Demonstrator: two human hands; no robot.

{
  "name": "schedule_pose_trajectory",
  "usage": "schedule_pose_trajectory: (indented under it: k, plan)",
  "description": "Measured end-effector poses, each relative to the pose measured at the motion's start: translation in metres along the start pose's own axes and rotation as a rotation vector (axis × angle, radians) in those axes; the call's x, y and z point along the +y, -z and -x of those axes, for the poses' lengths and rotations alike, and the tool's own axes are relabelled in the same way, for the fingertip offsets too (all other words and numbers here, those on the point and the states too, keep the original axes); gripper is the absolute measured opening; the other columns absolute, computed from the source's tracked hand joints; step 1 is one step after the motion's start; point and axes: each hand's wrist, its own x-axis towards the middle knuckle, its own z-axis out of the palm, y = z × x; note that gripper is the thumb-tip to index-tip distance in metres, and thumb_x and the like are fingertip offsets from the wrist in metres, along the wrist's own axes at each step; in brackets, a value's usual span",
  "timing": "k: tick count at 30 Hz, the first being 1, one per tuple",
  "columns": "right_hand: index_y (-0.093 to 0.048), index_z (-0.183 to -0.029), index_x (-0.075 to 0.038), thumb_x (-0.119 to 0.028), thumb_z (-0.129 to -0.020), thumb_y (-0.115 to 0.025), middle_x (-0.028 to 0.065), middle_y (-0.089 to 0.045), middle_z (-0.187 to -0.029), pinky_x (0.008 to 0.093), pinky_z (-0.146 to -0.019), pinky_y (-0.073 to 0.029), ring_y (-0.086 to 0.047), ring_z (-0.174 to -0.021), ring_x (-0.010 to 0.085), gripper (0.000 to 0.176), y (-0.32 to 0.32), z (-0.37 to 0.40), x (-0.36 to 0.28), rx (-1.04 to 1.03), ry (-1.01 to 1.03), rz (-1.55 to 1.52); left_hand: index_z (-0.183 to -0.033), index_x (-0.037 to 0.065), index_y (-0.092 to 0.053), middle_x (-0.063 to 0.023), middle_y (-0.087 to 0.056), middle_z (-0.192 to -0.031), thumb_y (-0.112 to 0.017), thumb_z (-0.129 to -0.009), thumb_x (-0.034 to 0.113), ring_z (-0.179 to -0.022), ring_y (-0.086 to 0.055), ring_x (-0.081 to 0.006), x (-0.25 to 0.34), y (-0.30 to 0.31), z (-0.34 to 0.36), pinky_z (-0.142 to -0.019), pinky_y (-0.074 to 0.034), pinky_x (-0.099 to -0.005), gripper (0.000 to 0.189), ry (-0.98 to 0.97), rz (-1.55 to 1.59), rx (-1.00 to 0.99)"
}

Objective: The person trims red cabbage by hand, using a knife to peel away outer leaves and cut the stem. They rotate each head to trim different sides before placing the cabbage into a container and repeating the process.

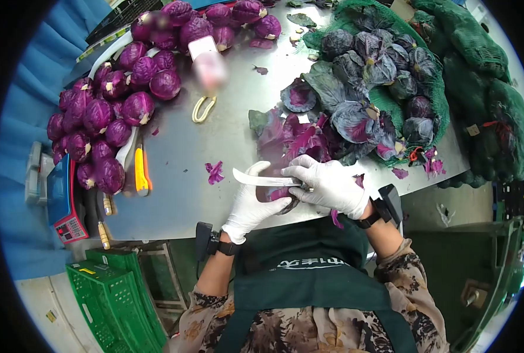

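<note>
At lower centre, white characters cross the apron [309,282], only partly legible; above, the right hand [327,183] grips the knife [266,180], the left hand [253,206] cups a half-hidden cabbage [287,206].

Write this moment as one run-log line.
left white-gloved hand: purple cabbage | right white-gloved hand: curved silver-bladed knife | round purple cabbages: heaped left

White lettering, apparently Chinese characters, on the dark green apron [315,288]: partly folded, not surely legible. Beside the lettering, a small circled mark. On the keypad [69,229] of the red-edged device [61,194], markings too small to read. Likewise too small: print on the yellow label [88,271] of the green crate [112,300].
</note>
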Motion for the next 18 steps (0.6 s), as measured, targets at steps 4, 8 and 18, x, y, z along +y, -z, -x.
schedule_pose_trajectory:
  k: [4,8,18]
  plan:
    - [-0.058,-0.107,-0.007,-0.021,-0.081,-0.066,0.0076,-0.056,-0.092,0.0380,-0.055,-0.051,-0.064,-0.066,0.0264,0.030,-0.002,-0.001,0.008,-0.008,0.145,0.165,-0.131,0.006,-0.048,-0.0152,-0.049,-0.133,-0.086,-0.064,0.026,-0.126,-0.047,-0.0305,0.013,0.003,-0.002,-0.105,-0.038,-0.0394,0.079,-0.061,-0.080,0.024]
    - [-0.056,-0.105,-0.005,-0.018,-0.081,-0.065,0.0090,-0.054,-0.087,0.0370,-0.053,-0.050,-0.063,-0.064,0.0246,0.029,-0.005,0.002,0.016,0.005,0.259,0.276,-0.133,0.006,-0.047,-0.0141,-0.049,-0.135,-0.085,-0.066,0.023,-0.127,-0.047,-0.0294,0.014,0.001,-0.004,-0.107,-0.037,-0.0388,0.080,-0.005,0.029,0.035]
    - [-0.064,-0.090,-0.001,-0.012,-0.083,-0.063,0.0150,-0.064,-0.074,0.0335,-0.059,-0.050,-0.066,-0.065,0.0235,0.013,-0.031,-0.004,0.063,0.502,-0.274,-0.295,-0.146,0.005,-0.035,-0.0182,-0.037,-0.149,-0.083,-0.067,0.023,-0.138,-0.037,-0.0302,0.028,0.007,-0.003,-0.112,-0.031,-0.0368,0.094,0.013,-0.010,-0.083]
